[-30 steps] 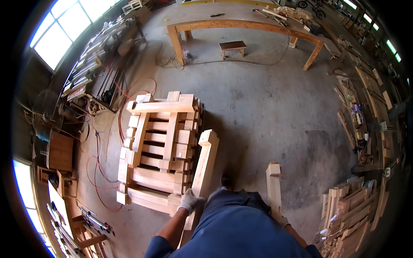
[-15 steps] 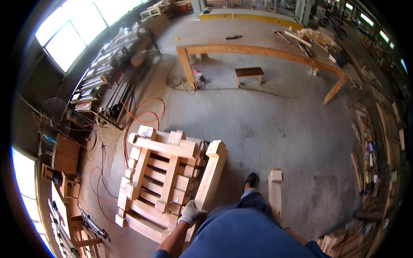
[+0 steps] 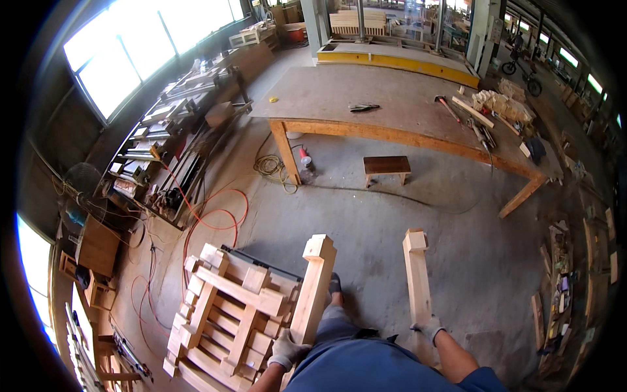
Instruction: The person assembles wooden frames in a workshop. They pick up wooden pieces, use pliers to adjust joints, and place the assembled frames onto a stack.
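My left hand (image 3: 289, 350), in a pale work glove, is closed on the lower part of a thick squared wooden beam (image 3: 312, 294). The beam slants up and away, with a notched block at its far end. On my other side, my gloved right hand (image 3: 428, 328) grips a second, similar beam (image 3: 418, 277) with a stepped top. Each beam's near end is hidden by my hands and body. Left of the first beam lies a stack of pale wooden pieces (image 3: 251, 297), laid crosswise over one another.
Ahead stands a large wooden table (image 3: 320, 88) with a hammer (image 3: 448, 108) and wood scraps on it. Under it are a small brown stool (image 3: 386, 166) and a coiled cable (image 3: 271, 171). An orange hose (image 3: 225, 210) crosses the floor at left. Timber (image 3: 558, 294) lines the right.
My right hand has come into view on the right beam. Both beams now stand higher in view against the floor. The view has tilted up, showing more of the table.
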The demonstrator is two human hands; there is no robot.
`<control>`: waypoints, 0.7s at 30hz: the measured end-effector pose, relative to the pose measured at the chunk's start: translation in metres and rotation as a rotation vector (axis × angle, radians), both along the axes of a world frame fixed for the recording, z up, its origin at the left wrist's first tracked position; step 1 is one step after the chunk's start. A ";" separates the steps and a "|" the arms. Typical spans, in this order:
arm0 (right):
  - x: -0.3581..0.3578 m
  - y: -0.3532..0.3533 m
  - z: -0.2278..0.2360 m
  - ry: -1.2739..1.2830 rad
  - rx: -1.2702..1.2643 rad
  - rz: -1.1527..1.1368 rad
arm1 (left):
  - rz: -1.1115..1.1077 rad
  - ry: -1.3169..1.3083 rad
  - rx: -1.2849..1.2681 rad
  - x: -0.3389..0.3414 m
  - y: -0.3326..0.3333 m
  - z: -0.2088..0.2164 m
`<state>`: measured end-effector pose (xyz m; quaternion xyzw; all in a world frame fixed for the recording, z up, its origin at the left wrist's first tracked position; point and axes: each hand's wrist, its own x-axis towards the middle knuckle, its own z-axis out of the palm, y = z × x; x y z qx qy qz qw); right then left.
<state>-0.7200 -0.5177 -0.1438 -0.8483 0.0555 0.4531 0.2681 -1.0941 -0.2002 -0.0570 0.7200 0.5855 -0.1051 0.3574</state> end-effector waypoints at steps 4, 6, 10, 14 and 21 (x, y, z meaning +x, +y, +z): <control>0.034 0.058 -0.030 -0.159 0.058 0.026 | 0.022 -0.019 -0.049 0.074 0.068 0.007; 0.049 0.077 -0.051 -0.165 0.119 -0.019 | -0.011 -0.093 -0.021 0.091 0.115 -0.030; 0.081 0.117 -0.078 -0.215 0.162 -0.142 | -0.051 -0.131 -0.058 0.156 0.198 0.000; 0.121 0.191 -0.027 -0.168 0.048 -0.107 | -0.094 -0.063 -0.065 0.199 0.250 0.014; 0.203 0.260 -0.031 -0.377 0.215 -0.095 | -0.105 -0.055 -0.044 0.284 0.310 0.013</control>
